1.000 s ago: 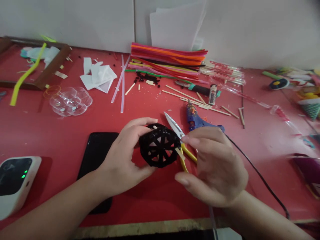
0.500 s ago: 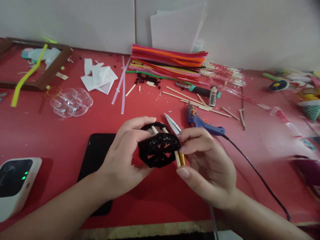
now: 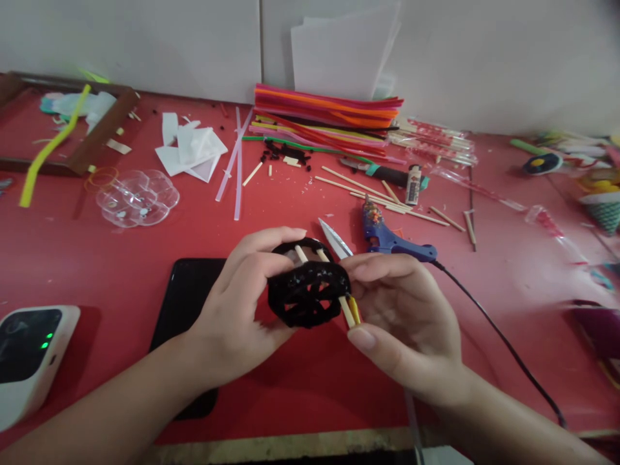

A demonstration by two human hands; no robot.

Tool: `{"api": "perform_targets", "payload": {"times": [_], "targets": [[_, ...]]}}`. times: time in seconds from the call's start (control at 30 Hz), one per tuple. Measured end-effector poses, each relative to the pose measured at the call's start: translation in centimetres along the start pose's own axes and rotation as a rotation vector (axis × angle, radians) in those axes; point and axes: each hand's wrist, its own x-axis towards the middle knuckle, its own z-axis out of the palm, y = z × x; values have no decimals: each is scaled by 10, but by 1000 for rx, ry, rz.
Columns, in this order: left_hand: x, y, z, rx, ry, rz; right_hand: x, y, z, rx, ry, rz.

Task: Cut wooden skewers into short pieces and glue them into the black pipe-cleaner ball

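Both my hands hold a small black wheel-shaped frame (image 3: pixel 309 292) made of pipe cleaner and short wooden sticks, a little above the red table (image 3: pixel 290 381). My left hand (image 3: pixel 237 310) wraps its left side, fingers curled over the top. My right hand (image 3: pixel 407 323) pinches its right side, thumb below and fingers above, at a wooden stick that pokes out. Yellow-handled scissors (image 3: pixel 336 244) lie just behind the frame, their handles hidden by my right hand.
A blue glue gun (image 3: pixel 387 239) with a black cord (image 3: pixel 504 342) lies right of the scissors. A black phone (image 3: pixel 186 310) is under my left wrist, a white device (image 3: pixel 29 355) at the left edge. Pipe cleaners (image 3: pixel 329 116), wooden sticks (image 3: pixel 368 188), a clear plastic tray (image 3: pixel 137 197) lie farther back.
My right hand has closed in from open fingers to a pinch on the frame's right side. The frame has tilted from face-on to nearly edge-on, showing its sticks.
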Motion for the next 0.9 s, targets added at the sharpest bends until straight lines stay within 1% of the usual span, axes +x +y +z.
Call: {"api": "perform_targets", "payload": {"times": [0.1, 0.3, 0.4, 0.53, 0.6, 0.67, 0.73, 0.83, 0.9], "targets": [[0, 0, 1, 3, -6, -10, 1, 3, 0, 59, -3, 52], [-1, 0, 1, -8, -10, -29, 3, 4, 0, 93, 20, 80], [-1, -1, 2, 6, -10, -16, 3, 1, 0, 110, 21, 108], [0, -1, 2, 43, 6, 19, 2, -2, 2, 160, 65, 196], [0, -1, 2, 52, 9, 19, 1, -3, 2, 160, 69, 210], [-1, -1, 2, 40, 6, 9, 0, -2, 2, 123, 59, 169], [-1, -1, 2, 9, -5, -15, -1, -2, 0, 30, 55, 92], [-1, -2, 3, -43, -17, -45, 0, -2, -4, -220, 74, -56], [-1, -1, 2, -38, -31, -67, 1, -3, -7, -414, 95, -140]]}}
